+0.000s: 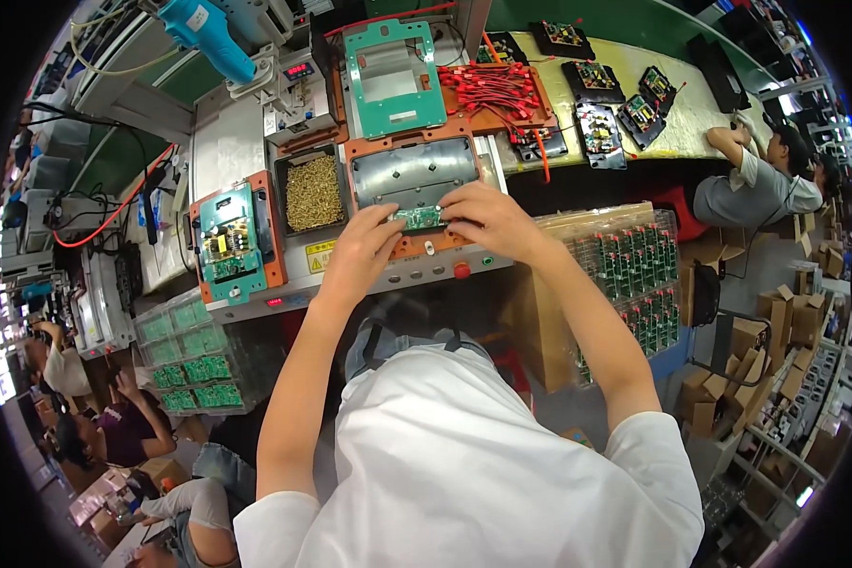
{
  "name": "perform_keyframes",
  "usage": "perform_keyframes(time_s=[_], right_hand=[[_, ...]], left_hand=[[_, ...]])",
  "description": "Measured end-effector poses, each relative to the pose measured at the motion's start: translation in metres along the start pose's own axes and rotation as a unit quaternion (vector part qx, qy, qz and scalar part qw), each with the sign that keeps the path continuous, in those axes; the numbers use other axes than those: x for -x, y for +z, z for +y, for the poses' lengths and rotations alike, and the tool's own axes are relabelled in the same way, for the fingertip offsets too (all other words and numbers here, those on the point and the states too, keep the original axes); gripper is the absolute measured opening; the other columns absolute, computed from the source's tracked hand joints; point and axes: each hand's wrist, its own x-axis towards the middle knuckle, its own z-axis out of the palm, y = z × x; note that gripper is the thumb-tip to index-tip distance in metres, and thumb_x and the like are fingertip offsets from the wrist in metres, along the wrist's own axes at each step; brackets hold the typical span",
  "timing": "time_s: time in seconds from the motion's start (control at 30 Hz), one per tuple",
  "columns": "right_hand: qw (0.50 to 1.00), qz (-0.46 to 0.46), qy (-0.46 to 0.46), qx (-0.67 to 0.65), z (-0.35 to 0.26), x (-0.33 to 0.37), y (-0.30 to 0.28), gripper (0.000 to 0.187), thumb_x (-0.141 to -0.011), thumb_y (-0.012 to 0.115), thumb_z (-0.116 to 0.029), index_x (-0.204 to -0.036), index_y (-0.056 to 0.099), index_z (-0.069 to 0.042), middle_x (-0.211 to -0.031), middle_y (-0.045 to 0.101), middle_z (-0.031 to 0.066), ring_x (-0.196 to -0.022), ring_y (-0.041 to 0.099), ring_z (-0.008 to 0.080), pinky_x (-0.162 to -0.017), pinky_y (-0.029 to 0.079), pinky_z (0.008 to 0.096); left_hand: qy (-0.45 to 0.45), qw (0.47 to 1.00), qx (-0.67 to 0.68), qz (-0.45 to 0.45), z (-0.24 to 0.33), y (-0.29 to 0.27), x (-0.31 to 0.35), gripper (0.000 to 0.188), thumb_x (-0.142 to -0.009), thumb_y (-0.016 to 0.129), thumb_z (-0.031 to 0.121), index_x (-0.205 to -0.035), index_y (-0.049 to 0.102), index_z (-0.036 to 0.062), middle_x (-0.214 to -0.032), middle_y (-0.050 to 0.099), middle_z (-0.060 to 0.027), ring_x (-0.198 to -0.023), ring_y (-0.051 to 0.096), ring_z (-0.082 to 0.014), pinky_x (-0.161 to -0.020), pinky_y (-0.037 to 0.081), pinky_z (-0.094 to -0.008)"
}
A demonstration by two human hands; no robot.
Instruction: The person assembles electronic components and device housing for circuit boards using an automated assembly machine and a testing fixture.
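Note:
A narrow green circuit board (418, 219) lies lengthwise between my hands, at the near edge of a black tray (413, 168) set in an orange-brown fixture (358, 149). My left hand (358, 248) pinches its left end. At the other end, the fingers of my right hand (488, 220) are closed on the board. Whether the board rests on the tray or is held just above it, I cannot tell. Behind the tray stands an open green frame plate (362, 87). A box of small brass-coloured screws (312, 192) sits left of the tray.
A second fixture with a board (225, 242) stands at left. Red cables (492, 92) lie behind right. A blue electric screwdriver (208, 40) hangs upper left. Clear trays of boards stand right (634, 275) and left (194, 369). A red button (461, 271) faces me. Another person (757, 185) sits right.

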Motion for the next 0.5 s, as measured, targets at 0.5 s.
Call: perform_keyframes(time_s=[0.5], right_hand=[[0.949,0.217,0.205,-0.103,0.044,-0.108,-0.019,0.042,-0.099,0.060,-0.024,-0.132,0.054,0.000,-0.129,0.061,0.0147,-0.120,0.058,0.0234,-0.106,0.042,0.0386]], left_hand=[[-0.081,0.989,0.049,0.115,0.025,-0.025,0.003,0.019,-0.086,0.070,0.000,-0.105,0.070,-0.0013,-0.113,0.067,-0.0126,-0.099,0.065,-0.0279,-0.082,0.054,-0.0346]])
